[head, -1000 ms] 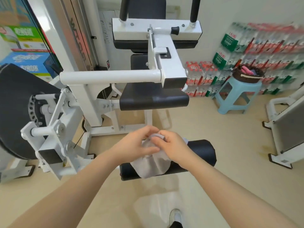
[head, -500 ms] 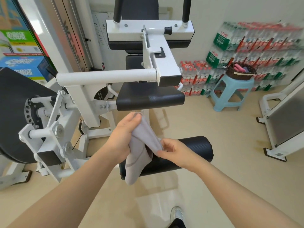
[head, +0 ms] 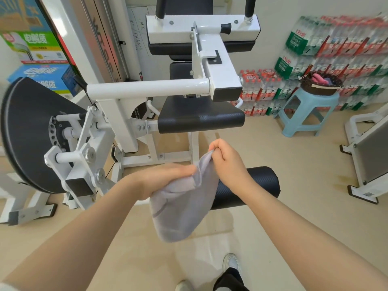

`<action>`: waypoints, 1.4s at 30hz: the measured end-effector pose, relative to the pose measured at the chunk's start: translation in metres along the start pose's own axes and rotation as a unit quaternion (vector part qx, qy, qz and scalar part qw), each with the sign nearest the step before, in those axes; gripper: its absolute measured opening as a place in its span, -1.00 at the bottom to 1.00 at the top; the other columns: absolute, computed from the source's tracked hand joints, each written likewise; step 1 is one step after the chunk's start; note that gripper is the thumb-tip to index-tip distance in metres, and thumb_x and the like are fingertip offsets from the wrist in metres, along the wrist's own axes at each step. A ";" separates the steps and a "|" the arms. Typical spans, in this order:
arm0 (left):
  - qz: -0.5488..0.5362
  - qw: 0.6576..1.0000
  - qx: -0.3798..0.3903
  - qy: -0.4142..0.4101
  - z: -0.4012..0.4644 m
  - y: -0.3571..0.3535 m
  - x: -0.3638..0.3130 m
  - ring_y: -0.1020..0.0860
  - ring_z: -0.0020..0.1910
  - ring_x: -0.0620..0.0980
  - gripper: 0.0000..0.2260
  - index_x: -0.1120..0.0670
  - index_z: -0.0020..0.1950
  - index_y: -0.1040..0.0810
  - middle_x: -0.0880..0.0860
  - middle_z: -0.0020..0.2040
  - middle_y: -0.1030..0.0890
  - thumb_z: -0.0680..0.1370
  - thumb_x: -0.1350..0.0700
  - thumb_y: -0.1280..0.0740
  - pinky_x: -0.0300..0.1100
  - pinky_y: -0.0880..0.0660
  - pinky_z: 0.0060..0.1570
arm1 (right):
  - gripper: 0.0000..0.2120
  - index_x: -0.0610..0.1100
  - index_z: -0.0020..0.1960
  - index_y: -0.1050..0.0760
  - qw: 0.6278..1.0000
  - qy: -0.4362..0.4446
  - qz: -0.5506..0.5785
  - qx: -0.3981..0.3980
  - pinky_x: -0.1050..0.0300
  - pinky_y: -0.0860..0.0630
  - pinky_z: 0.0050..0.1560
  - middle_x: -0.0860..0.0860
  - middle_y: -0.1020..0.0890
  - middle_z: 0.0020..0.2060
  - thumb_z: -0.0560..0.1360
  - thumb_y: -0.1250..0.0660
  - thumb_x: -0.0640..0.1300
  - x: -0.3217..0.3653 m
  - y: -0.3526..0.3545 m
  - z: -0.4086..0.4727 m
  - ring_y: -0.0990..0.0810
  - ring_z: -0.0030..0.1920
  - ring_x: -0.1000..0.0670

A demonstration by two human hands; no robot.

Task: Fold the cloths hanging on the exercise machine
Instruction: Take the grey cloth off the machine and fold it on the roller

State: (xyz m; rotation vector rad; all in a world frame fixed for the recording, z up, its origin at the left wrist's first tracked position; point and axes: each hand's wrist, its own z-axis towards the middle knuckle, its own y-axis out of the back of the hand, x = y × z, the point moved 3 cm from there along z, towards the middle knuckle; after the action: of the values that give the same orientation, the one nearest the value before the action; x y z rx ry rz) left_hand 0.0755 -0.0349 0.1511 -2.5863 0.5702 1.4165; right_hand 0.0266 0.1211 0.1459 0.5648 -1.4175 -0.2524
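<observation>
The right hand [head: 227,162] pinches the top corner of a grey cloth [head: 180,208] between thumb and curled fingers, lifting it just in front of the exercise machine [head: 189,85], while the left hand [head: 161,181] grips the cloth's bunched upper edge a little lower, fingers wrapped over the fabric. The cloth hangs free between the two hands, above the floor and in front of the machine's black foam roller [head: 252,185], its lower part drooping in a rounded sag. It looks light, soft and limp, likely a towel-like weave that will not slip easily but will not keep a crease unaided. The corners and straight edges appear the best places to hold it, pulled taut before each fold.
</observation>
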 end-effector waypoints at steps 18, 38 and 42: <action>-0.264 0.945 -0.029 -0.190 0.005 -0.001 -0.023 -0.44 -0.43 -0.10 -0.82 0.00 -0.51 -0.46 -0.02 -0.49 -0.45 0.29 0.16 -0.32 -0.23 -0.41 -0.36 | -0.81 -0.13 -0.28 -0.50 0.981 -0.029 -0.139 0.132 0.05 -0.46 -0.21 -0.09 -0.51 -0.36 0.49 -0.21 -0.22 0.003 0.013 -0.001 -0.49 -0.29 -0.07; 0.333 0.891 -0.230 -0.205 0.002 -0.017 -0.031 -0.52 -0.12 0.00 -0.78 0.13 0.05 -0.52 0.02 -0.12 -0.59 0.47 0.06 -0.35 -0.21 -0.38 -0.22 | -0.81 -0.11 -0.05 -0.61 0.975 0.084 -0.204 0.033 -0.02 -0.51 -0.18 -0.09 -0.64 -0.20 0.51 -0.22 -0.14 0.038 0.002 -0.012 -0.55 -0.15 -0.09; 0.323 0.891 -0.240 -0.211 -0.001 -0.005 -0.030 -0.47 -0.24 0.05 -0.80 0.20 -0.15 -0.57 0.15 -0.25 -0.57 0.53 0.09 -0.25 -0.18 -0.37 -0.26 | -0.78 -0.10 -0.01 -0.57 0.940 0.108 -0.322 0.017 0.14 -0.41 -0.28 -0.05 -0.63 -0.15 0.58 -0.16 -0.08 0.029 0.003 -0.019 -0.49 -0.20 -0.03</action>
State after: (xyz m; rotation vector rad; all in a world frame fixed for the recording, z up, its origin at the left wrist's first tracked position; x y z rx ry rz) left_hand 0.0641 -0.0226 0.1762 -2.3540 1.2094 2.5291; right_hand 0.0494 0.1137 0.1712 1.0485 -0.9904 -0.6664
